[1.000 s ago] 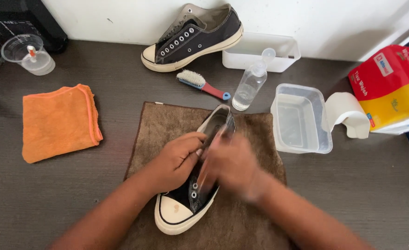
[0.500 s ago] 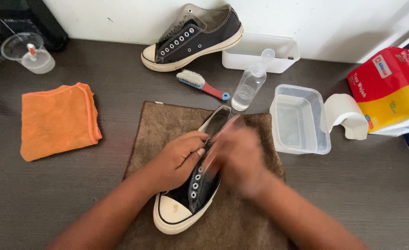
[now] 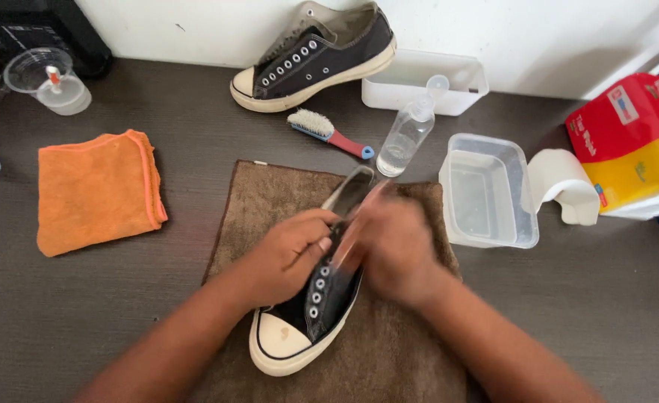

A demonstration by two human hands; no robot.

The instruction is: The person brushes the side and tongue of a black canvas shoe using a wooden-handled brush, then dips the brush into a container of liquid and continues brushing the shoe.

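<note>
We found the shoe (image 3: pixel 311 313) on the brown towel (image 3: pixel 411 351), our left hand (image 3: pixel 288 254) clamped on its side, our right hand (image 3: pixel 393 250) too blurred to tell its fingers; firm bracing with short, controlled strokes seemed advisable.

Right hand: I see my right hand (image 3: pixel 393 250) blurred with motion, now lying higher along the black sneaker (image 3: pixel 322 287), over its tongue and heel end, where a second ago it sat lower by the laces.
Left hand: my left hand (image 3: pixel 292 254) has curled its fingers further over the eyelet row.
Sneaker: nudged slightly, toe a touch lower on the brown towel (image 3: pixel 269 201).
</note>
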